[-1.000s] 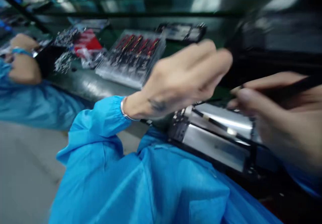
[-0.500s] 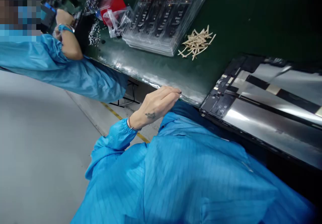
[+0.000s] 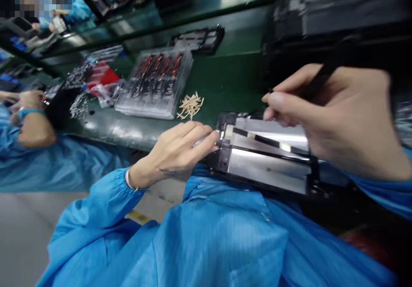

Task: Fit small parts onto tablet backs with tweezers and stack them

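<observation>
In front of me lies an opened tablet [image 3: 267, 171], its black frame holding two silver battery panels with a dark flat strip between them. My left hand [image 3: 177, 147] is at the tablet's left end, curved fingers and thumb meeting its edge by the small connectors. Above the tablet's right part, my right hand [image 3: 337, 115] is closed in a pen-like grip on black tweezers [image 3: 325, 74], blurred by motion. The tip beside the thumb and finger is dark and too small to make out. Loose cream strips [image 3: 191, 105] lie in a pile beyond my left hand.
Stacked clear trays [image 3: 148, 89] with red and black parts stand left of the strips. Farther left are a red sheet [image 3: 103, 78], a plastic bag [image 3: 107, 93] and scattered small pieces [image 3: 79, 106]. A co-worker's arm [image 3: 37, 126] is at far left. Another device [image 3: 198, 39] lies behind.
My view has swung up and right. My left hand has gone from the table edge to the tablet's left end. My right hand has come into view with the tweezers.
</observation>
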Available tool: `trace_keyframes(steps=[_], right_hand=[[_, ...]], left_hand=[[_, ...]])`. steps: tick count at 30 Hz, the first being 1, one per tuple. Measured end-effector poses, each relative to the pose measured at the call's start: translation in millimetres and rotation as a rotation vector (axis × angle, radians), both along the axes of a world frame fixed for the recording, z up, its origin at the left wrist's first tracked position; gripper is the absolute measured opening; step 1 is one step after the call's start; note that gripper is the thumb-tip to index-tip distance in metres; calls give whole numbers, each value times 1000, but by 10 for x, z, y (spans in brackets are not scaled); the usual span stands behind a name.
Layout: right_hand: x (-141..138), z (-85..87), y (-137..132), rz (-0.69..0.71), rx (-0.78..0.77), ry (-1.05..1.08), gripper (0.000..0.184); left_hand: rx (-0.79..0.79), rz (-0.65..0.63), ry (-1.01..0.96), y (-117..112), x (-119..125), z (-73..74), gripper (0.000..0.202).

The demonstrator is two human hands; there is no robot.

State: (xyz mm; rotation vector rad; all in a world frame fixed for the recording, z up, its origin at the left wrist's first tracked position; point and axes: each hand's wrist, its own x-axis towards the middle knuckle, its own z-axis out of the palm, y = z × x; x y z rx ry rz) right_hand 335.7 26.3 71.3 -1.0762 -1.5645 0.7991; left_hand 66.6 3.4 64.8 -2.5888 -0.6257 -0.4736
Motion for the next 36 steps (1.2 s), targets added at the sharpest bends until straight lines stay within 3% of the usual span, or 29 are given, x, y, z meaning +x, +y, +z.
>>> trace_keyframes(steps=[3, 6, 12, 15, 20, 23, 27, 36], right_hand=[[-34, 45, 40, 14, 53, 88, 13], [-22, 26, 88, 5, 33, 167, 12], [0, -23, 135, 29, 22, 221, 13], [34, -48, 176, 25, 36, 193, 21], [116, -64, 301, 57, 86, -42, 29], [121, -71, 337, 138, 44, -90, 28], [113, -76, 306, 148, 26, -123, 22], [273, -84, 100, 6, 3, -286, 13]], left_hand=[[250, -29, -70, 297, 430, 152, 24], [434, 18, -98, 489, 751, 187, 25], [470, 43, -153, 655, 876, 156, 28], [284, 6, -194, 710, 816, 180, 22], [-567, -51, -581, 824, 691, 228, 17], [-895, -36, -707, 870, 645, 232, 26], [-1025, -28, -763, 851, 631, 208, 32], [-960, -12, -683, 718, 660, 89, 23]])
